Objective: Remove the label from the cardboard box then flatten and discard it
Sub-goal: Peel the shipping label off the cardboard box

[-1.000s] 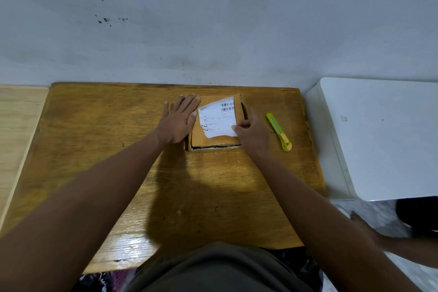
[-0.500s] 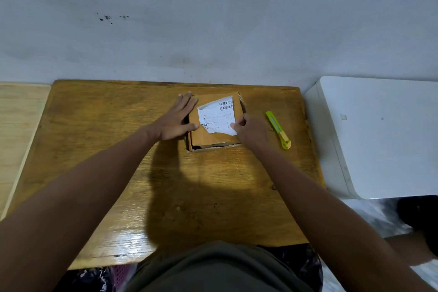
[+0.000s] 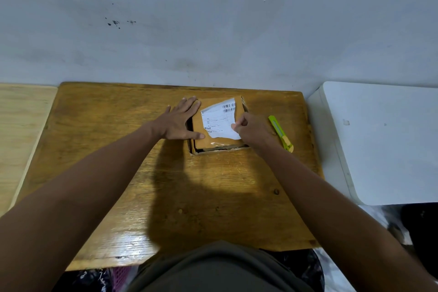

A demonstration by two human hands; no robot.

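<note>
A small brown cardboard box (image 3: 213, 141) lies on the wooden table (image 3: 118, 149), near its far edge. A white label (image 3: 219, 119) with barcodes and a torn lower edge covers most of the box top. My left hand (image 3: 181, 121) lies flat with straight fingers against the box's left side and top edge. My right hand (image 3: 252, 130) has curled fingers and pinches the label's right edge at the box's right side.
A green and yellow utility knife (image 3: 280, 134) lies on the table just right of my right hand. A white table (image 3: 379, 140) stands to the right, a pale wooden surface (image 3: 21, 125) to the left, and a grey wall behind.
My left hand slid from the box top toward its left side. My right hand shifted up along the label's right edge, and that edge looks slightly more lifted.
</note>
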